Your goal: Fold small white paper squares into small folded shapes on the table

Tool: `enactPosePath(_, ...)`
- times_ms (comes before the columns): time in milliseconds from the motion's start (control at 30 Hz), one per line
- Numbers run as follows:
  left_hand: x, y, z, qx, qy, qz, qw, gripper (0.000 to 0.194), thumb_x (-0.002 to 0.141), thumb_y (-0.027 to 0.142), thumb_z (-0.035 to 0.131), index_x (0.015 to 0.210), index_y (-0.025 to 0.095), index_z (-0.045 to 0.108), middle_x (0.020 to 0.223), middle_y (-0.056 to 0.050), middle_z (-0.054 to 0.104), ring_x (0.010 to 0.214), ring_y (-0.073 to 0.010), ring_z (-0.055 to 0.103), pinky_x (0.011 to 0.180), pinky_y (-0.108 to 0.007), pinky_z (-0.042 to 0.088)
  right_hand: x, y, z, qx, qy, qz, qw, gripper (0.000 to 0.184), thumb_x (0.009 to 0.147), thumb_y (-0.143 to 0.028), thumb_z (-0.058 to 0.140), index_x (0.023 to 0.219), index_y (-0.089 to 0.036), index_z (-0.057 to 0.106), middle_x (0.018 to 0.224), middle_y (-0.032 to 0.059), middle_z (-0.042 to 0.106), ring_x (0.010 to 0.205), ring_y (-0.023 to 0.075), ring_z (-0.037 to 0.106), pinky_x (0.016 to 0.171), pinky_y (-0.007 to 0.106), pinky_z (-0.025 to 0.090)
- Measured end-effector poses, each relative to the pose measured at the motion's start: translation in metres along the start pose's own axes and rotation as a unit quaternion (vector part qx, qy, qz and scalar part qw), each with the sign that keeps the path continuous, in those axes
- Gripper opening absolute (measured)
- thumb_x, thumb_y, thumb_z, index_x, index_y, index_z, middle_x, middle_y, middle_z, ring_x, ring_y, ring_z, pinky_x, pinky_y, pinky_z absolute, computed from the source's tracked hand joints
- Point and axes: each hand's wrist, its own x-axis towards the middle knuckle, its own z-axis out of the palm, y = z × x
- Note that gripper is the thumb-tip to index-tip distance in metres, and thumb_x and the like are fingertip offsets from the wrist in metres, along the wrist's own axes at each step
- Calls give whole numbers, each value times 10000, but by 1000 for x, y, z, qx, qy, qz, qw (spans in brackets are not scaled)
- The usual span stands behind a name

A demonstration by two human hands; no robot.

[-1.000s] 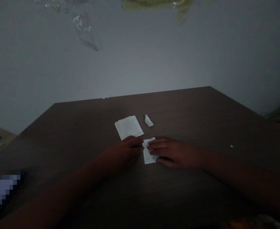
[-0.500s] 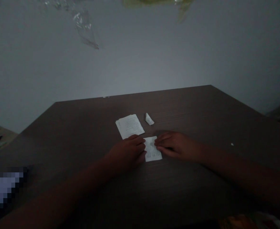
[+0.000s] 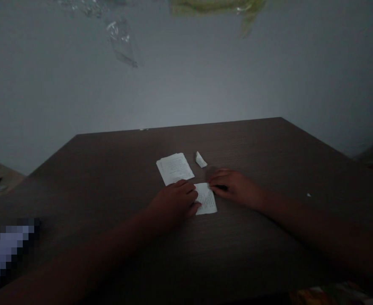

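A small sheet of printed paper (image 3: 207, 199) lies on the dark table in front of me, its left part hidden under my fingers. My left hand (image 3: 178, 199) has its fingers curled over the sheet's left edge and holds it against the tabletop. At the upper right corner, my right hand (image 3: 232, 186) pinches the edge between thumb and fingertips. Just beyond my left hand sits a stack of printed sheets (image 3: 175, 167), slightly fanned. A folded scrap of paper (image 3: 200, 160) stands to the right of that stack.
The brown wooden table (image 3: 125, 156) meets a pale wall (image 3: 186, 84) at its far edge. A blurred, pixelated object (image 3: 5, 254) lies at the left. A tiny white bit (image 3: 308, 195) rests at the right. Clear plastic (image 3: 122, 42) hangs on the wall.
My right hand has shifted up slightly to the sheet's upper right corner. My left thumb and fingers reach further over its left side. The view has tilted a little.
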Motion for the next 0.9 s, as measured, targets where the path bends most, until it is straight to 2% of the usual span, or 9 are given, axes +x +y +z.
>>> enactPosePath(133,1,2,-4,-9,-13,-10,1000,124,1163,291,819,1145,170,806,1277,-123,850,1240,-328,815,1005,-435,705,3,-4,-4,10,-21,32,999,82,1112,-222,821,1139,-242,896,1187,109,920,1148,312,863,1127,527,693)
enactPosePath(200,1,3,-6,-11,-15,-11,1000,118,1155,275,829,1135,160,809,1252,-123,852,1223,-329,817,998,-440,709,4,-7,-8,20,-41,45,998,106,1074,-226,861,1175,-232,891,1241,120,917,1202,328,859,1152,539,682)
enactPosePath(467,-2,1,-6,-19,-5,-8,1000,118,1131,257,859,1118,148,816,1240,-130,849,1225,-340,820,1017,-470,725,-2,-26,-24,32,-93,87,991,531,935,-285,987,1443,-199,856,1529,176,841,1456,385,771,1303,568,591)
enactPosePath(567,-3,2,-8,-27,-5,-14,1000,116,1130,262,857,1113,158,809,1250,-123,849,1221,-328,818,1017,-455,717,-7,-29,-26,32,-95,90,991,614,918,-315,1008,1498,-201,841,1573,181,816,1477,399,753,1299,577,591)
enactPosePath(667,-2,4,-11,-32,-11,-20,999,152,1124,306,872,1124,168,809,1266,-123,850,1231,-335,814,1003,-455,715,-8,-27,-22,32,-75,78,994,522,957,-315,980,1452,-206,857,1515,173,841,1426,390,774,1271,576,607)
enactPosePath(833,-2,6,-14,-42,-19,-22,999,186,1118,345,885,1151,173,820,1292,-131,851,1242,-348,815,1017,-482,722,0,-10,-8,25,-27,52,998,127,1103,-180,796,1181,-227,884,1271,120,900,1248,318,824,1199,550,628)
enactPosePath(900,-2,6,-15,-48,-19,-29,998,210,1116,354,888,1178,166,821,1293,-136,851,1245,-354,813,1024,-493,723,5,-3,-3,25,-19,47,998,144,1109,-137,768,1105,-233,875,1183,96,900,1155,291,830,1160,528,638)
